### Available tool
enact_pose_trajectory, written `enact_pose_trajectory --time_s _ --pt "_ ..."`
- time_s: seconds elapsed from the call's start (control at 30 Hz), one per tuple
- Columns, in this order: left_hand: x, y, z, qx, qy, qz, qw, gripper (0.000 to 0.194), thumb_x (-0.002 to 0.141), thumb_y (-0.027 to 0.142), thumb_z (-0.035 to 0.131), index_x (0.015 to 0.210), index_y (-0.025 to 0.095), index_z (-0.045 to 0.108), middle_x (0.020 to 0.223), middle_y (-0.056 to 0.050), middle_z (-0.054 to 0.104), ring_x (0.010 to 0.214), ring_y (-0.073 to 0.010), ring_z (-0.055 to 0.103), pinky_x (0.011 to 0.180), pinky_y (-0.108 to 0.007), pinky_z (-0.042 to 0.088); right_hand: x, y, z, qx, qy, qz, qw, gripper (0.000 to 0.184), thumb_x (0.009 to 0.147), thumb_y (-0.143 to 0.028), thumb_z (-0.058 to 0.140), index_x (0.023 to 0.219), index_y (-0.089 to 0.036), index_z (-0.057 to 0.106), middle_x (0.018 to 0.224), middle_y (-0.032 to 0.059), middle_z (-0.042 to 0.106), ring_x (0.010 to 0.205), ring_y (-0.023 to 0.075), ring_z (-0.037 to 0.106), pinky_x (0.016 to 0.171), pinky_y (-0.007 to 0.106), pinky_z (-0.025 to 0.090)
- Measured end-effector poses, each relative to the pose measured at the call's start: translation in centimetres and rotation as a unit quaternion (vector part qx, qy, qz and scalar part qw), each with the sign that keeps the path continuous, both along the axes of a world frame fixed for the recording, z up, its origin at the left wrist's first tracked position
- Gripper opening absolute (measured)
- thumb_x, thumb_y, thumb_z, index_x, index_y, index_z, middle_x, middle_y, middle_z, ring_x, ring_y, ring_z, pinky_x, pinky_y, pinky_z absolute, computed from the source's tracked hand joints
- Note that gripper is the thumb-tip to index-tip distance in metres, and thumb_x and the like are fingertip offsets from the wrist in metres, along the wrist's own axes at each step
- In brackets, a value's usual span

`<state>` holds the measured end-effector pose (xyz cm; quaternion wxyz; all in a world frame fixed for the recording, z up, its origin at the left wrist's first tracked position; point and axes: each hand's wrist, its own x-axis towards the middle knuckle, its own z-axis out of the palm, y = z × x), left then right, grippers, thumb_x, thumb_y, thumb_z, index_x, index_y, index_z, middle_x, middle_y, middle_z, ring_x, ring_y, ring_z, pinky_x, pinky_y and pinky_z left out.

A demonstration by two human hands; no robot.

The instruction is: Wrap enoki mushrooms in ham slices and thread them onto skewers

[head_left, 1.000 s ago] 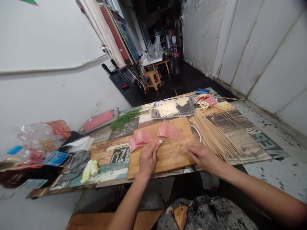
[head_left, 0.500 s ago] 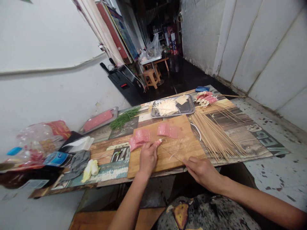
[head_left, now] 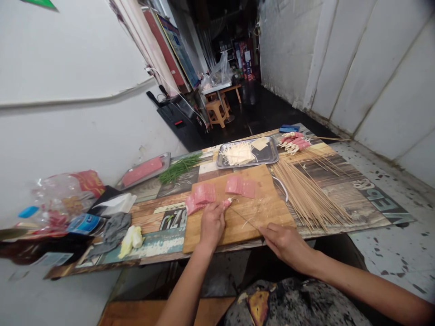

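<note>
My left hand (head_left: 212,222) is closed on a small roll of pink meat slice (head_left: 228,203) with pale strands poking from its end, low over the cutting board (head_left: 234,231). Between the fingertips of my right hand (head_left: 283,242) is the near end of a thin wooden skewer (head_left: 245,217). It slants across the board, its far end at or close to the roll; whether it has pierced the roll I cannot tell. Pink meat slices lie behind my left hand in a left stack (head_left: 205,193) and a right stack (head_left: 240,186).
Loose skewers (head_left: 312,199) fan out right of the board. Behind it stands a tray of pale shreds (head_left: 238,154), with finished meat rolls (head_left: 295,142) beside it. Green stalks (head_left: 180,167), a meat tray (head_left: 146,171), pale leaves (head_left: 131,241) and a grey cloth (head_left: 113,231) lie leftward.
The view has shifted slightly, so everything sits a little lower and further right. Both hands keep nearly the same grip and place over the board.
</note>
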<state>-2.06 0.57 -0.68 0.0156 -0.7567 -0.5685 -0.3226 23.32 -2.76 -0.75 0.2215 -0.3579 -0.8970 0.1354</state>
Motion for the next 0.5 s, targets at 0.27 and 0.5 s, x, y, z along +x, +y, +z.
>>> enact_pose_trajectory --time_s 0.27,0.5 --pt "0.0 0.1 0.5 -0.020 -0.001 -0.012 1.000 0.027 0.094 0.023 0.046 0.103 0.019 0.071 0.085 -0.008 0.069 0.080 -0.0183 0.059 0.076 -0.032 0.047 -0.5 0.4 0.0 0.032 -0.031 -0.005 0.999 0.019 0.091 -0.013 0.044 0.097 -0.014 0.062 0.076 0.0035 0.063 0.060 0.0121 0.057 0.054 0.023 0.035" --pt "-0.2 0.2 0.4 -0.016 0.002 -0.021 1.000 0.027 0.094 0.021 0.046 0.103 0.020 0.071 0.086 -0.008 0.069 0.080 -0.0181 0.059 0.076 -0.031 0.047 -1.1 0.9 -0.2 0.075 -0.056 -0.002 0.996 0.024 0.088 -0.010 0.048 0.107 -0.011 0.062 0.076 0.0050 0.065 0.060 0.0146 0.058 0.052 0.026 0.034"
